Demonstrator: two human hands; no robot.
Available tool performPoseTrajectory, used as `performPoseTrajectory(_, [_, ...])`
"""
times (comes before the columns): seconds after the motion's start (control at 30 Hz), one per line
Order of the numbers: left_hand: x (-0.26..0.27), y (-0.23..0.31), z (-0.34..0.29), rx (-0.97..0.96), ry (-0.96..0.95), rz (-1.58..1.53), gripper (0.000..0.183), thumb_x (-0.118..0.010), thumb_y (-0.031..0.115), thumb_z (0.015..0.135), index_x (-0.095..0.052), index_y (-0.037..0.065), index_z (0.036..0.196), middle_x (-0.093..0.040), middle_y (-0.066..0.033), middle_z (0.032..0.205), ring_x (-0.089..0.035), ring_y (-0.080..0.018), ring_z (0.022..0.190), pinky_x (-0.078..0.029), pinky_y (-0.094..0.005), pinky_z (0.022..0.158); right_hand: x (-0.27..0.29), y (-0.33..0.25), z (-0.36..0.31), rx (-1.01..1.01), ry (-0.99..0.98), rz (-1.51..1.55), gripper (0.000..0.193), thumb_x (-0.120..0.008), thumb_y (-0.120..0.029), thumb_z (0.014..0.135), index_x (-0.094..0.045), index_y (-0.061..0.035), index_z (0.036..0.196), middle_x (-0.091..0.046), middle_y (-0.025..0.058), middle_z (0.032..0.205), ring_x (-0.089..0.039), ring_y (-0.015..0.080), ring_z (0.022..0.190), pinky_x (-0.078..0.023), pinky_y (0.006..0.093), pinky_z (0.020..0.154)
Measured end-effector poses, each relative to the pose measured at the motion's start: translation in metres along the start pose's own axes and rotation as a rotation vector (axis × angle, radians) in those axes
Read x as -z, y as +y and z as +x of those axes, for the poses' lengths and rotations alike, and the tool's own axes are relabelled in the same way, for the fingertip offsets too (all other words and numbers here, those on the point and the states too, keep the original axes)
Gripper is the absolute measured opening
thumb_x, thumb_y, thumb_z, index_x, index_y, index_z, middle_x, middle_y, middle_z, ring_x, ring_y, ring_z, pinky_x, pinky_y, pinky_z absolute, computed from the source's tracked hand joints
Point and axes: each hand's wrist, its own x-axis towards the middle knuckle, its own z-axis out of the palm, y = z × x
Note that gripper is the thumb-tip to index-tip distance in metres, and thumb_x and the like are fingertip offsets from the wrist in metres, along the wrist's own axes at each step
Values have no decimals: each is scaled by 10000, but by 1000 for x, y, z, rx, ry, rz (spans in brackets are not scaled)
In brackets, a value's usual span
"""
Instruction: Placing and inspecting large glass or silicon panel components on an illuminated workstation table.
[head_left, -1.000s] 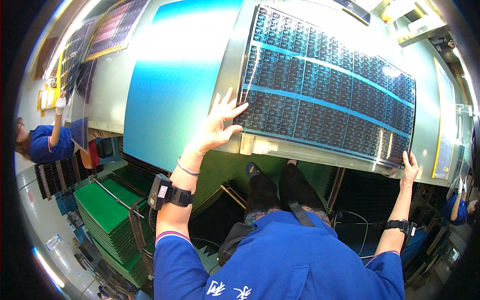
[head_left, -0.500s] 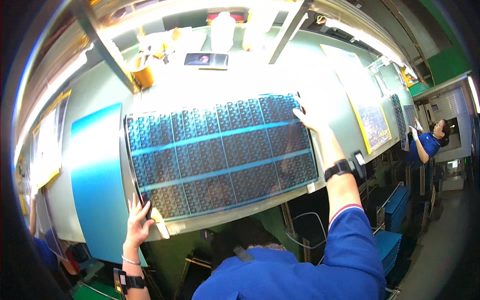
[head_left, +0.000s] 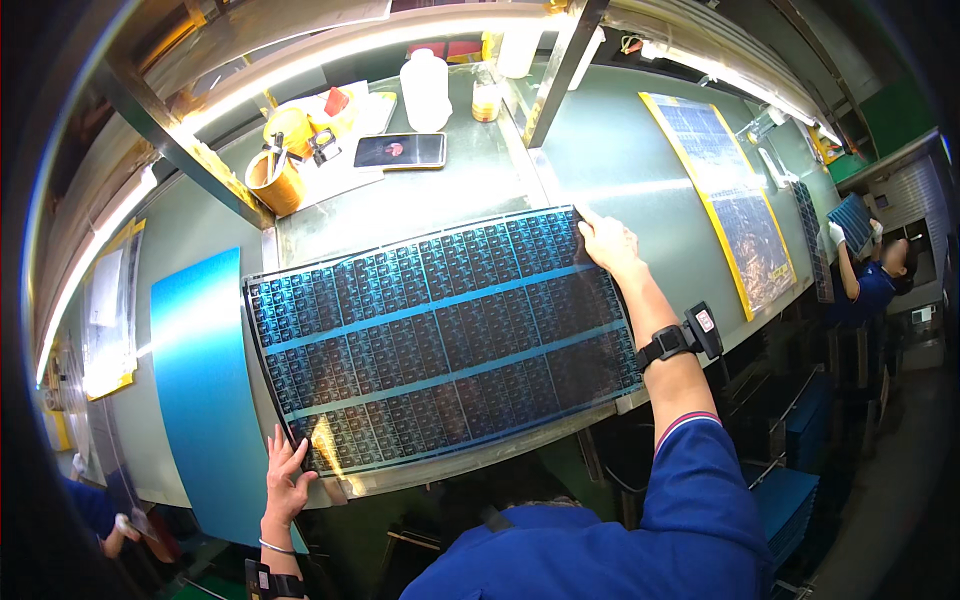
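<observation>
A large dark patterned film sheet (head_left: 440, 335), crossed by two bright blue bands, lies over a panel on the light-coloured bench in front of me. My right hand (head_left: 612, 243) is at its far right corner, thumb and fingers closed at the edge. Along the near left edge rests my left hand (head_left: 286, 482), its fingers spread and touching the rim near the corner. A plain blue panel (head_left: 200, 380) lies on the bench just left of the sheet.
Behind the sheet are a phone (head_left: 400, 151), a white bottle (head_left: 425, 92) and an orange tape roll (head_left: 275, 185). A yellow-edged film (head_left: 722, 195) lies to the right. One co-worker (head_left: 880, 280) stands far right; another person's hand (head_left: 122, 532) shows far left.
The view has shifted slightly and the glare has dimmed. Both my hands stay at the sheet's edges. The co-worker at the right now holds up a blue panel.
</observation>
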Motion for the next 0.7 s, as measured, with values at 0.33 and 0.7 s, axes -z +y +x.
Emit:
performPoseTrajectory(0.33, [6, 7, -12, 38, 52, 21, 680, -699, 12, 652, -508, 80, 1301, -282, -196, 1467, -193, -367, 1387, -126, -505, 1130, 7, -36, -1, -75, -74, -278, 397, -475, -325, 902, -483, -350, 1299, -594, 147, 1059, -563, 335, 1028, -458, 481, 845])
performPoseTrajectory(0.7, [-34, 49, 22, 28, 111, 605, 548, -489, 183, 899, -329, -36, 1374, -313, -166, 1456, -274, -281, 1365, -164, -458, 1122, -56, -13, -12, 130, 457, -22, 453, -491, -258, 897, -483, -107, 1324, -461, 81, 1280, -387, 296, 1173, -318, 418, 1023])
